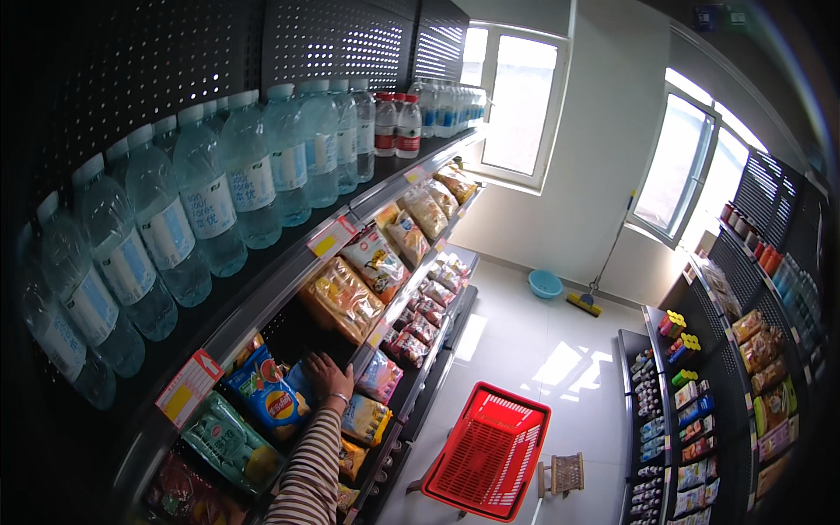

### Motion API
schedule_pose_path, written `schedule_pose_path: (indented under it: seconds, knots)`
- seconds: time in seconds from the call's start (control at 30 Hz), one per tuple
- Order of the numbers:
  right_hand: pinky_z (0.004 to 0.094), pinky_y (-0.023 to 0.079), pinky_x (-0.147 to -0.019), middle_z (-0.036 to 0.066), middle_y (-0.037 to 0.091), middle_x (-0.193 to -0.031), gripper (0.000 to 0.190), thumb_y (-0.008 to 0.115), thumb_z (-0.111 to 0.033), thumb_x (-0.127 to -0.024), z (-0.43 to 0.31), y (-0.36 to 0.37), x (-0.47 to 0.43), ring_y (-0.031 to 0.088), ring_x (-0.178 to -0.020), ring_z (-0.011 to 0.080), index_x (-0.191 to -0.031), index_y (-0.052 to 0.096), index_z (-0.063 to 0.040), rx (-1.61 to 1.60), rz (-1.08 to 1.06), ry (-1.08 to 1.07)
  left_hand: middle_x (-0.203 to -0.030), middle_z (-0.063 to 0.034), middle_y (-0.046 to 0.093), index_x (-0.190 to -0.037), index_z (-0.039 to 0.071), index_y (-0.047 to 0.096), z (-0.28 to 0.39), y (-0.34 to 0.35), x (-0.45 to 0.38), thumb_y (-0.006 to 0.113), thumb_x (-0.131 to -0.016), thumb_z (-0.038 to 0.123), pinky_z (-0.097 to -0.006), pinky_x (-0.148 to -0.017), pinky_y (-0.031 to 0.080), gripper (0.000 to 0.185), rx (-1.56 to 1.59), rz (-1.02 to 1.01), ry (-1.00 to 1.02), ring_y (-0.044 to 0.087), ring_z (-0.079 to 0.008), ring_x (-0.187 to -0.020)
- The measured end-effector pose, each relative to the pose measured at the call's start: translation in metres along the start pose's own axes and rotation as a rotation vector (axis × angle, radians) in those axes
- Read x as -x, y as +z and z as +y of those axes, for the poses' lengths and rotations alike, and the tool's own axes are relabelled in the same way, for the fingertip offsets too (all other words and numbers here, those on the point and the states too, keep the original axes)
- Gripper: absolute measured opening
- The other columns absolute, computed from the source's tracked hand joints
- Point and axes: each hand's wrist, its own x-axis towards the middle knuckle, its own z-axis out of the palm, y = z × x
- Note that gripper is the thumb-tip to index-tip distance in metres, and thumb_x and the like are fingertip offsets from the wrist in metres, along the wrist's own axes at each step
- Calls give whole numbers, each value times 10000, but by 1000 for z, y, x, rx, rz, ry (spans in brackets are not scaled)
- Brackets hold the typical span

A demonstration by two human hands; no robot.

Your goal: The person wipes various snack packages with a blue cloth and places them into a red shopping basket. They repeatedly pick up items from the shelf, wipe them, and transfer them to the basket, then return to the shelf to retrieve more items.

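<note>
My left hand (330, 378), at the end of a striped sleeve, reaches into the middle shelf. It touches the right end of a blue Lay's chip bag (281, 400); whether the fingers grip it is hidden. A teal snack pack (230, 441) lies nearer me on the same shelf, with a dark red pack (187, 492) beside it. Beyond the hand, past a dark gap, stands a bag of packaged bread (344, 298), and farther along a white chip bag (374, 259). My right hand is out of view.
Large water bottles (207, 197) line the top shelf above my hand. A red shopping basket (485, 453) stands above the floor beside a small wooden stool (567, 474). Farther off are a blue basin (545, 284) and a mop (584, 303). Another stocked shelf (705, 394) runs along the right.
</note>
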Motion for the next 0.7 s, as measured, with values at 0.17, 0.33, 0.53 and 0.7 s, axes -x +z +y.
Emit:
schedule_pose_path:
  seconds: [0.17,0.33,0.53,0.7]
  knots:
    - [431,579,-696,156,678,-879,302,672,-291,-908,-42,1,2,673,-783,284,-1059,676,-29,329,-37,-52,-1570,-316,295,-1479,-57,388,-22,-9,3,635,-873,549,-580,-1224,123,892,-1,-2,-32,244,-458,-1478]
    - [438,575,-645,186,670,-876,319,595,-114,-949,-30,-46,-40,663,-751,301,-1246,554,-6,-61,-67,-63,-1584,-328,247,-1484,-58,386,15,19,-3,671,-830,573,-587,-1223,111,952,86,-32,29,219,-488,-1477]
    - [444,570,-725,216,618,-1204,358,591,-166,-953,-78,-62,-119,638,-973,380,-1271,539,-11,229,-390,55,-1528,-281,362,-1405,-30,447,15,-38,53,708,-861,418,-539,-1188,245,752,228,220,187,310,-459,-1431]
    - [339,574,-705,103,682,-995,273,607,-121,-964,-216,27,-84,673,-856,223,-1199,616,16,598,-332,20,-1510,-294,360,-1414,-16,419,-30,-73,142,717,-882,297,-539,-1172,260,685,264,385,54,320,-460,-1420]
